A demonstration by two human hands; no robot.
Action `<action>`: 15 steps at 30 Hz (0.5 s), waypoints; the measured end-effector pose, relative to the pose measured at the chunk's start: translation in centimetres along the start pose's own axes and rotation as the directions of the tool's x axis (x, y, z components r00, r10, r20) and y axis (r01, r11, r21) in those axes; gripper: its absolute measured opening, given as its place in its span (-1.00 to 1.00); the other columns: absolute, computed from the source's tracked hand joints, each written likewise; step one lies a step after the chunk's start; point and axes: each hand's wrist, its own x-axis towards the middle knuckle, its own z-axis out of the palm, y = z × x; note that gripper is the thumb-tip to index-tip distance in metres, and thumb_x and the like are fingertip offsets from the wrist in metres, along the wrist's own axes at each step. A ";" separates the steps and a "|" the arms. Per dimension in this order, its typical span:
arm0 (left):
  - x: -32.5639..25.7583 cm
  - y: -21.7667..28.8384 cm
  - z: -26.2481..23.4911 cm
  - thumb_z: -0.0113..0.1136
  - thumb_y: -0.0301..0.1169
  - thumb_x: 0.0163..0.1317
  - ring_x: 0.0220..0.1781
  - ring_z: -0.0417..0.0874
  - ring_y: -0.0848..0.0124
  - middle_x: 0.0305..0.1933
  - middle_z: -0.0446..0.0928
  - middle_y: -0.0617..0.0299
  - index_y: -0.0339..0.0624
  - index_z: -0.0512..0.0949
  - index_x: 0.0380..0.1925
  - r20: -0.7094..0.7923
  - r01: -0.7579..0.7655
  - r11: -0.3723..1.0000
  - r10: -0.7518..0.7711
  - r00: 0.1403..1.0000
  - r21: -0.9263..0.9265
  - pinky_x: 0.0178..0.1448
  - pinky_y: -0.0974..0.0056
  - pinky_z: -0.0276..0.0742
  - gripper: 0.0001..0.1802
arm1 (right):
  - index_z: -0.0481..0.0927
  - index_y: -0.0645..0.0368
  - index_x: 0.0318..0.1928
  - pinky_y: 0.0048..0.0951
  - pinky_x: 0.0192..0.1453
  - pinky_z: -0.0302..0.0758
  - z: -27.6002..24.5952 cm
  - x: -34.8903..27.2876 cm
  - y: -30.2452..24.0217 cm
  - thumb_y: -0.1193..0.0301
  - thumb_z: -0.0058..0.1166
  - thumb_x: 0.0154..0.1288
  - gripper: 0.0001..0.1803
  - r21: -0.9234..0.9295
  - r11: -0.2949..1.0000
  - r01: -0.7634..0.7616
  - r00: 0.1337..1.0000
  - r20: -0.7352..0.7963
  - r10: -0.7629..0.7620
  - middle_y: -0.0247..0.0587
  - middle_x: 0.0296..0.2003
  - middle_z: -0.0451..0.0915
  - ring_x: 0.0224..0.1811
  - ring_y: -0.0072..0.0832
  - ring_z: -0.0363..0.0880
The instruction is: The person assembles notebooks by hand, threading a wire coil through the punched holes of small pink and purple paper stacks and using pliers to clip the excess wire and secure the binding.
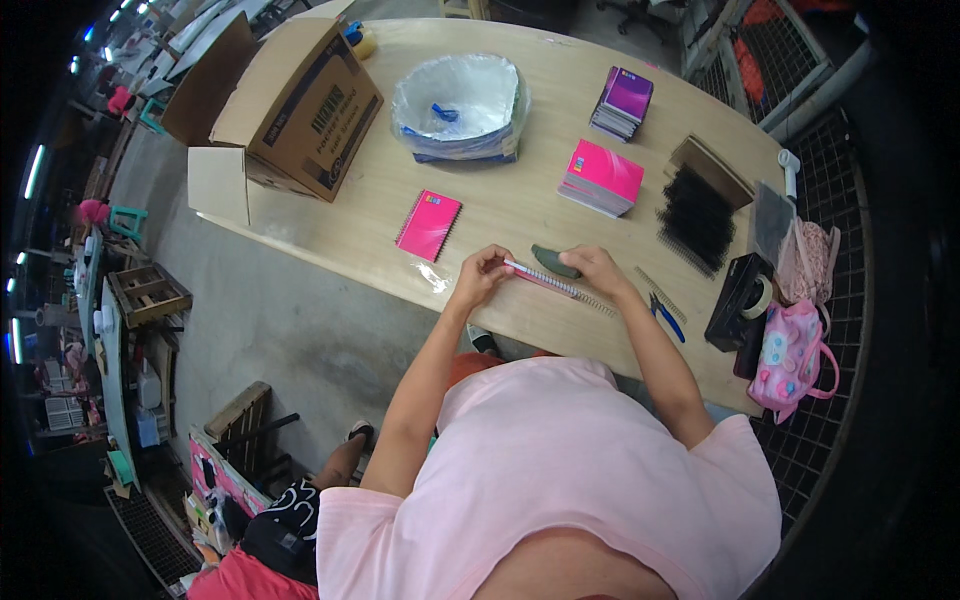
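Observation:
My left hand [485, 274] pinches the end of a thin notebook [530, 275], which is seen edge-on with its spine turned up. A metal spiral coil [597, 304] runs along that spine, and its free end sticks out toward the right. In my right hand [597, 268] is a dark green, curved, flat piece [553, 262], held just above the coil; its material I cannot make out. Left of my hands lies a pink spiral-bound notebook [430, 225]. Beyond my right hand rest a loose coil [658, 294] and blue-handled pliers [667, 317].
Pink notebooks [602, 178] and purple notebooks [622, 103] are stacked farther back. Black coils [695, 222] lie beside cardboard. A plastic-lined bin [460, 105] and an open carton [300, 110] stand at the far left. A black box [738, 300] and pink bag [793, 355] line the right edge.

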 end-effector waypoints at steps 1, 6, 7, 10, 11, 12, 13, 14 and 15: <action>0.1 0.1 0.1 0.25 -0.66 0.21 -0.17 0.60 0.57 -0.24 0.59 0.33 -0.28 0.56 -0.22 -0.005 0.002 1.000 -0.002 1.000 0.007 -0.01 0.43 0.54 -0.84 | 0.72 0.35 -0.21 -0.45 -0.14 0.51 -0.1 0.1 0.9 0.10 0.11 0.37 -0.53 0.341 0.940 0.001 1.000 -0.003 0.000 -0.27 -0.33 0.69 -0.30 -0.55 0.57; -0.1 0.2 0.2 0.25 -0.67 0.21 -0.18 0.59 0.60 -0.26 0.58 0.34 -0.27 0.56 -0.21 0.008 0.017 0.999 -0.017 1.000 -0.033 -0.04 0.45 0.53 -0.84 | 0.70 0.34 -0.22 -0.48 -0.15 0.46 -0.1 0.3 1.4 0.09 0.09 0.38 -0.52 0.044 0.998 -0.042 0.998 0.045 0.040 -0.35 -0.35 0.65 -0.29 -0.60 0.51; -0.3 0.2 0.0 0.25 -0.67 0.21 -0.18 0.59 0.59 -0.26 0.58 0.34 -0.27 0.55 -0.20 0.028 0.026 0.999 -0.025 0.999 -0.026 -0.04 0.45 0.53 -0.83 | 0.69 0.33 -0.24 -0.49 -0.16 0.44 0.1 0.1 0.9 0.08 0.08 0.38 -0.52 -0.096 0.992 -0.082 0.996 -0.026 0.080 -0.40 -0.37 0.62 -0.30 -0.62 0.49; -0.4 0.1 -0.1 0.25 -0.67 0.21 -0.18 0.59 0.59 -0.24 0.57 0.33 -0.27 0.54 -0.19 0.044 0.018 1.000 -0.018 0.999 0.006 -0.03 0.44 0.53 -0.81 | 0.67 0.34 -0.29 -0.51 -0.16 0.42 0.2 -0.4 0.8 0.06 0.06 0.39 -0.50 0.396 0.915 -0.076 0.995 0.096 0.041 -0.44 -0.40 0.59 -0.31 -0.62 0.46; -0.4 0.0 0.0 0.25 -0.67 0.21 -0.18 0.58 0.59 -0.23 0.57 0.33 -0.26 0.53 -0.18 0.042 0.001 1.000 -0.002 0.999 0.030 -0.04 0.44 0.53 -0.80 | 0.67 0.34 -0.29 -0.51 -0.16 0.42 0.5 -0.4 0.9 0.06 0.06 0.39 -0.50 0.394 0.916 -0.079 0.994 0.099 0.044 -0.44 -0.40 0.59 -0.31 -0.62 0.46; -0.6 -0.2 0.1 0.25 -0.67 0.21 -0.18 0.58 0.59 -0.23 0.57 0.33 -0.26 0.53 -0.18 0.038 0.002 1.000 -0.003 0.999 0.027 -0.04 0.44 0.53 -0.80 | 0.68 0.34 -0.28 -0.50 -0.16 0.42 0.8 -0.4 1.0 0.05 0.05 0.39 -0.49 0.321 0.946 -0.048 0.995 0.096 0.018 -0.43 -0.40 0.60 -0.31 -0.62 0.47; -0.5 -0.1 0.4 0.25 -0.68 0.21 -0.17 0.59 0.57 -0.22 0.56 0.33 -0.26 0.52 -0.17 0.042 0.008 0.999 -0.011 0.999 0.052 -0.03 0.43 0.54 -0.79 | 0.69 0.33 -0.27 -0.50 -0.16 0.42 0.9 -0.3 1.5 0.03 0.05 0.39 -0.48 0.247 0.969 -0.014 0.996 0.089 -0.008 -0.43 -0.39 0.60 -0.30 -0.61 0.47; -0.5 -0.1 0.6 0.25 -0.68 0.21 -0.16 0.59 0.56 -0.21 0.56 0.32 -0.27 0.51 -0.16 0.045 0.014 0.997 -0.018 0.999 0.077 -0.02 0.42 0.54 -0.77 | 0.69 0.33 -0.27 -0.50 -0.16 0.42 0.8 -0.1 2.1 0.03 0.05 0.39 -0.48 0.246 0.969 -0.015 0.996 0.086 -0.007 -0.43 -0.39 0.60 -0.30 -0.61 0.47; -0.6 0.0 0.8 0.25 -0.68 0.21 -0.16 0.59 0.56 -0.21 0.56 0.32 -0.27 0.51 -0.16 0.048 0.014 0.997 -0.018 0.999 0.075 -0.02 0.42 0.54 -0.77 | 0.68 0.34 -0.26 -0.49 -0.15 0.42 0.8 0.1 2.6 0.03 0.05 0.39 -0.48 0.181 0.984 -0.006 0.996 0.093 -0.011 -0.41 -0.36 0.62 -0.28 -0.60 0.48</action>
